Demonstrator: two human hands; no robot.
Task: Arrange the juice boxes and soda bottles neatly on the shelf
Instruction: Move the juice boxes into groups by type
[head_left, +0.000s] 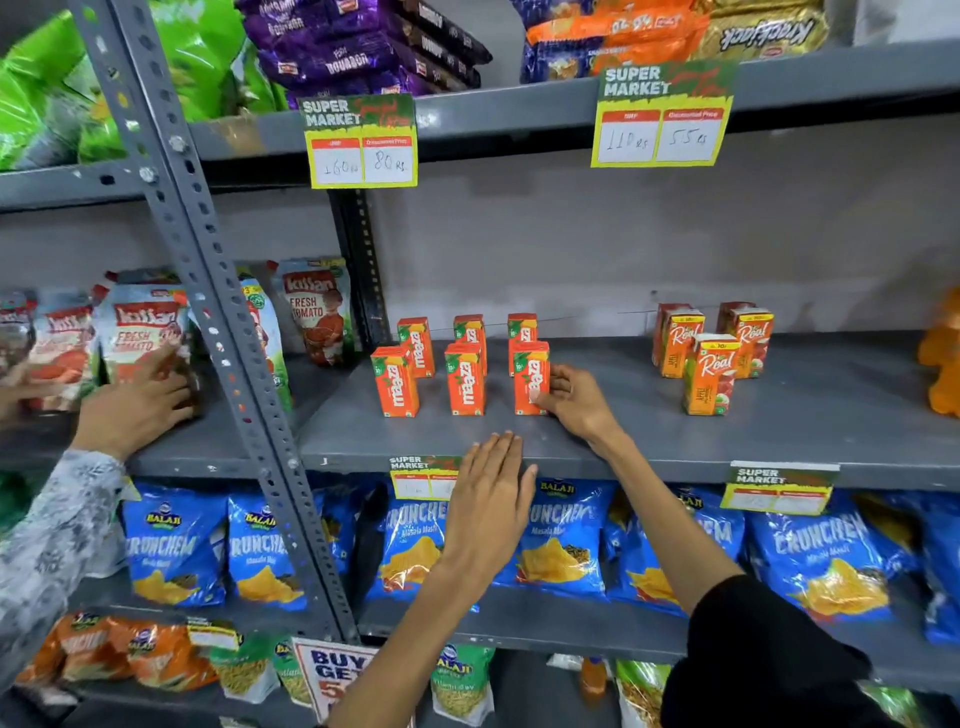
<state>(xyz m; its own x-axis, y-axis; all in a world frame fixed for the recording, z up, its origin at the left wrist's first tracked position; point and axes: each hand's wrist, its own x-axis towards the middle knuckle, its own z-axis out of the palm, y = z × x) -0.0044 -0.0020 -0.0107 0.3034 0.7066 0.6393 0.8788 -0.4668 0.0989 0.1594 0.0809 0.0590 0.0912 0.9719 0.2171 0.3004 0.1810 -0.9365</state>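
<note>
Several orange Maaza juice boxes (465, 379) stand upright in two rows on the grey middle shelf (623, 436). My right hand (574, 397) grips the front right Maaza box (531, 382) from its right side. My left hand (491, 499) hovers flat with fingers together at the shelf's front edge, holding nothing. Farther right on the same shelf stand several orange and red Real juice boxes (711, 374), one set forward of the rest. At the far right edge orange soda bottles (943, 353) are partly cut off.
Another person's hand (135, 405) and patterned sleeve (47, 545) reach the ketchup pouches (140, 332) on the left bay. A slotted grey upright (208, 291) divides the bays. Blue Crunchem snack bags (561, 540) fill the shelf below; price tags (662, 117) hang above.
</note>
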